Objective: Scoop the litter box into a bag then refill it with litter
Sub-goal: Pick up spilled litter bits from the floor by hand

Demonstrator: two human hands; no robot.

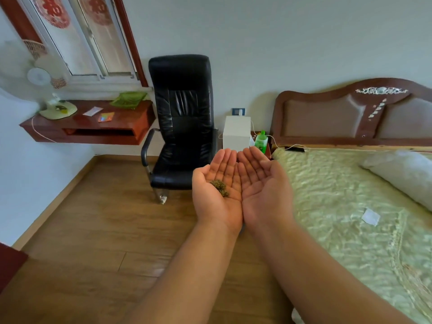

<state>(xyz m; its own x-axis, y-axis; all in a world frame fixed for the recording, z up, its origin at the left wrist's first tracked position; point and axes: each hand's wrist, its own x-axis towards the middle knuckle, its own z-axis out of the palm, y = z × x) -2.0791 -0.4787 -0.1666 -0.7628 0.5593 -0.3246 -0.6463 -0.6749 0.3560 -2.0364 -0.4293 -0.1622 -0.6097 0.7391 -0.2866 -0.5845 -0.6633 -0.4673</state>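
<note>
Both my hands are held out palm up, side by side, edges touching, above the wooden floor. My left hand (216, 183) carries a small greenish-brown clump of granules (220, 187) on its open palm. My right hand (263, 185) lies open with nothing on it. The fingers of both are straight and slightly cupped. No litter box, scoop or bag is in view.
A black office chair (181, 122) stands ahead by the wall. A bed with a green cover (350, 206) fills the right side. A wall-mounted wooden shelf (93, 127) at the left bears a fan and a green tray. A white box (236, 133) and green bottle (261, 141) sit beside the bed.
</note>
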